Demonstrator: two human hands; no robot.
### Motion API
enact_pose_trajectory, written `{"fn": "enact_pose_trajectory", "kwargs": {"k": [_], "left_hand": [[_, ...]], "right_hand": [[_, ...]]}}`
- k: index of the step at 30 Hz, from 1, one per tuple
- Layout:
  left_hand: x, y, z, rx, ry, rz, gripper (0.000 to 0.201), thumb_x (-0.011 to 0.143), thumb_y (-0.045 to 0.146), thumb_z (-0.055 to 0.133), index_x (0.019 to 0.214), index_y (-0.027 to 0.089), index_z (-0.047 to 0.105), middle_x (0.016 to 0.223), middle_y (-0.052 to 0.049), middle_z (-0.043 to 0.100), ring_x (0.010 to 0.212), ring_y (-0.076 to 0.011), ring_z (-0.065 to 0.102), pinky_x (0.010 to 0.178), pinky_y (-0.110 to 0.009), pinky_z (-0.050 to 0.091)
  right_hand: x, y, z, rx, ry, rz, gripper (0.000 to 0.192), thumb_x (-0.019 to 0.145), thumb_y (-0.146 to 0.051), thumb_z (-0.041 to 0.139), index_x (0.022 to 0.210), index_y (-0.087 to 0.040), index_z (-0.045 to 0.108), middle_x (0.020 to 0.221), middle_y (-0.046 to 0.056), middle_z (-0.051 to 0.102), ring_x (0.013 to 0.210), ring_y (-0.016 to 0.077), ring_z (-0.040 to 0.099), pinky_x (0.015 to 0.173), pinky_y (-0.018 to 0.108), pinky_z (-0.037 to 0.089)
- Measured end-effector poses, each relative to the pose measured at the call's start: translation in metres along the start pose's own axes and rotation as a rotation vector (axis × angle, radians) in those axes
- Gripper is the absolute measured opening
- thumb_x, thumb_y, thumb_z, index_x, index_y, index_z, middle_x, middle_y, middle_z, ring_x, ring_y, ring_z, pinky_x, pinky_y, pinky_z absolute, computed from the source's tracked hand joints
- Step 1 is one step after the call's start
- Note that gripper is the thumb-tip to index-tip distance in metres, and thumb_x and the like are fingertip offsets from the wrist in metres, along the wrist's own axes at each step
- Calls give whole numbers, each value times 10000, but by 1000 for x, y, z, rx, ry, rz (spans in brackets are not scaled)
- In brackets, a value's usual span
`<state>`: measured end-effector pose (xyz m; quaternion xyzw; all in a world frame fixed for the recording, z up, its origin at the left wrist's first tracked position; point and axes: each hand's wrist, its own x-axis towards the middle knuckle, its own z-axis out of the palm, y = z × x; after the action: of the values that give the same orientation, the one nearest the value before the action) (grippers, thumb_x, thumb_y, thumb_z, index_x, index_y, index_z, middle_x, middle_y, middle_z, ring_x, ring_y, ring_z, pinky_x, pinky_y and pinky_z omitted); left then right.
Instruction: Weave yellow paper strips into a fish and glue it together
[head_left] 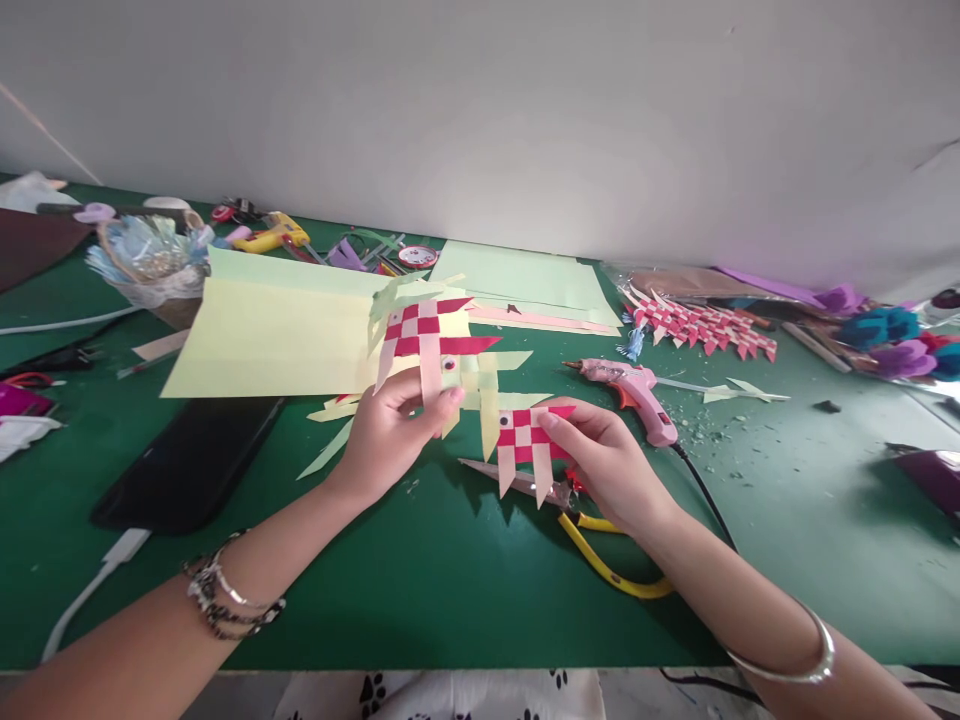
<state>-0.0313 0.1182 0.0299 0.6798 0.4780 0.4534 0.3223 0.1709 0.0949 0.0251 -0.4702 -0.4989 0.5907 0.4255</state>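
Between the thumb and fingers of my left hand [391, 437] is a red-and-pink woven paper fish [417, 330]. A pale yellow-green woven paper fish [478, 378] with a googly eye overlaps it, and more pale green strips show behind; whether these are joined I cannot tell. My right hand [611, 462] pinches a smaller red-and-pink paper fish [523, 434] by its tail end. That fish has a googly eye and its pale strips hang down. Below it, scissors [616, 580] with yellow handles lie on the green table, partly covered by my right hand and the fish.
A pink glue gun [634, 395] lies to the right, its cord running under my right forearm. Yellow paper [277, 330] and a black phone [191, 465] are at left. Several woven red-and-pink pieces [697, 325] sit at the back right. A yellow glue gun [277, 232] is behind.
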Motion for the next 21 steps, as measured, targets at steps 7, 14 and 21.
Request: {"fn": "enact_pose_trajectory", "kwargs": {"k": [7, 14, 21], "left_hand": [[-12, 5, -8, -23, -43, -119, 355, 796, 343, 542, 491, 188, 444, 462, 40, 433, 441, -89, 404, 465, -207, 373], [-43, 6, -28, 65, -57, -250, 380, 799, 433, 540, 508, 197, 476, 468, 29, 437, 449, -104, 422, 447, -213, 350], [-57, -3, -40, 104, -95, -439, 416, 757, 532, 553, 526, 188, 517, 475, 10, 502, 491, -137, 524, 498, -223, 418]], "right_hand": [[-4, -5, 2, -16, -93, 34, 236, 769, -434, 597, 796, -199, 592, 751, -1, 658, 653, 107, 615, 550, 203, 492], [-19, -7, 13, -189, -343, 105, 201, 818, -337, 539, 934, -182, 592, 913, 35, 659, 816, 133, 616, 743, 270, 498], [-20, 9, 15, -389, -291, 11, 367, 807, -312, 543, 1144, -194, 459, 905, 29, 622, 812, 126, 605, 761, 283, 515]]}}
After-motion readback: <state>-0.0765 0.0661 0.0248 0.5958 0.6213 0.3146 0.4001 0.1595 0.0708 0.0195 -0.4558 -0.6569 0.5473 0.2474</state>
